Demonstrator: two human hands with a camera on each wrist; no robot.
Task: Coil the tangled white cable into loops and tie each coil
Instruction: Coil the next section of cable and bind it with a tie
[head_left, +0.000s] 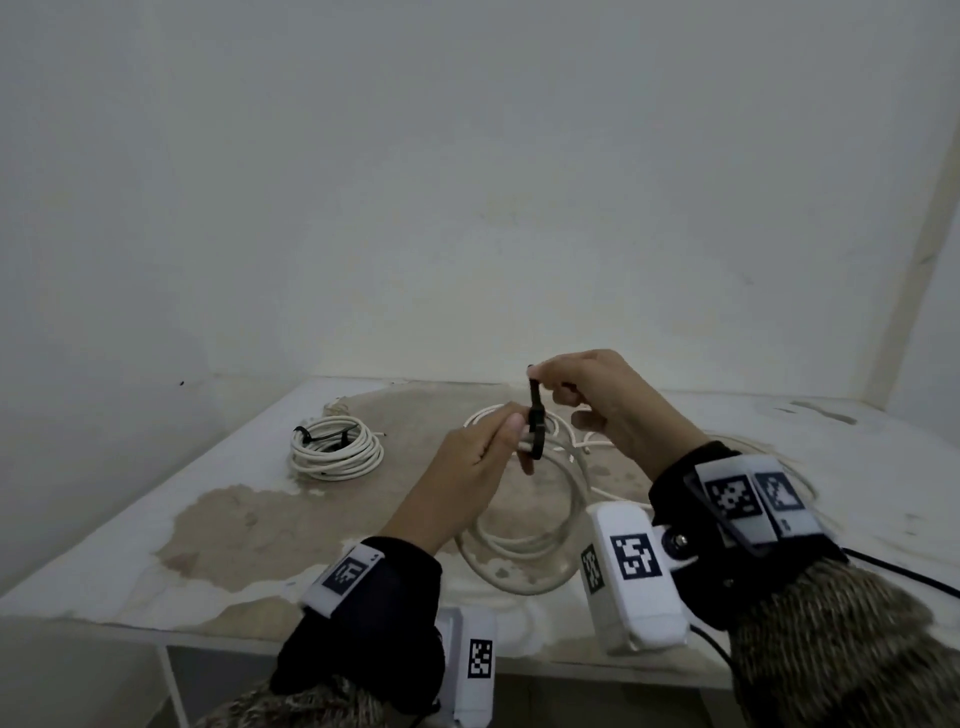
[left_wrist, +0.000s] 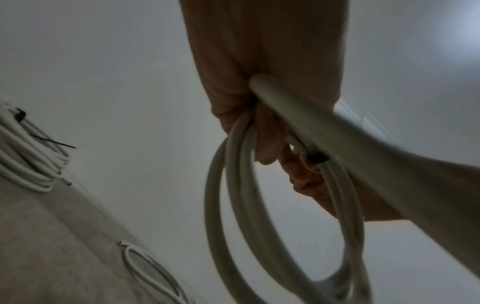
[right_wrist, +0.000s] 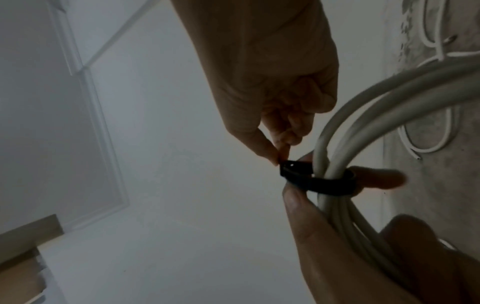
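My left hand (head_left: 511, 428) grips a loose coil of white cable (head_left: 524, 543) at its top and holds it above the table, the loops hanging down. A black strap (head_left: 536, 434) is wrapped round the gathered strands. My right hand (head_left: 537, 374) pinches the strap's free end just above the coil. The right wrist view shows the right hand (right_wrist: 279, 158) pinching the strap (right_wrist: 327, 183) round the cable (right_wrist: 363, 115), with the left hand (right_wrist: 337, 246) below it. In the left wrist view the left hand (left_wrist: 259, 142) curls round the coil (left_wrist: 228, 205).
A coil tied with a black tie (head_left: 335, 449) lies on the worn white table (head_left: 156, 530) at the back left. More loose white cable (head_left: 758, 447) lies on the table behind my right wrist. White walls close in behind and on the left.
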